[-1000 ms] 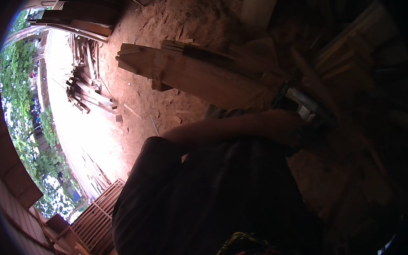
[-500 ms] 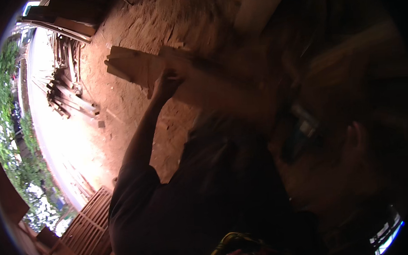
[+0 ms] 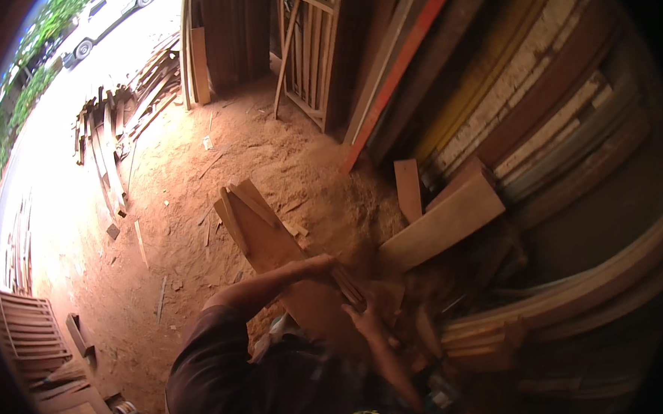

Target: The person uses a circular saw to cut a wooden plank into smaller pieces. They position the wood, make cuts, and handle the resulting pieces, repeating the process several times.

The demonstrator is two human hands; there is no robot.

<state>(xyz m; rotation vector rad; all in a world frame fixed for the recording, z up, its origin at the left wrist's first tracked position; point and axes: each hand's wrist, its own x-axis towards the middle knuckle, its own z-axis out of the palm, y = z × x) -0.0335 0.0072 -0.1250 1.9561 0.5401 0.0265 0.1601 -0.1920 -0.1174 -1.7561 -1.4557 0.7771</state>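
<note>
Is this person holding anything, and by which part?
Apparently a short wooden piece: left hand at its far end, right hand at its near end. Finger placement is unclear.

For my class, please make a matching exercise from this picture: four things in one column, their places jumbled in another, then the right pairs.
Things
1. Wide plank
2. Vehicle
3. Orange-red strip
4. Loose sticks

Places
A. Slanting among other boards
B. Heaped on the ground
C. Near green foliage, top left
D. Beneath the left hand and right hand

Pairs: 1-D, 2-C, 3-A, 4-B
</note>
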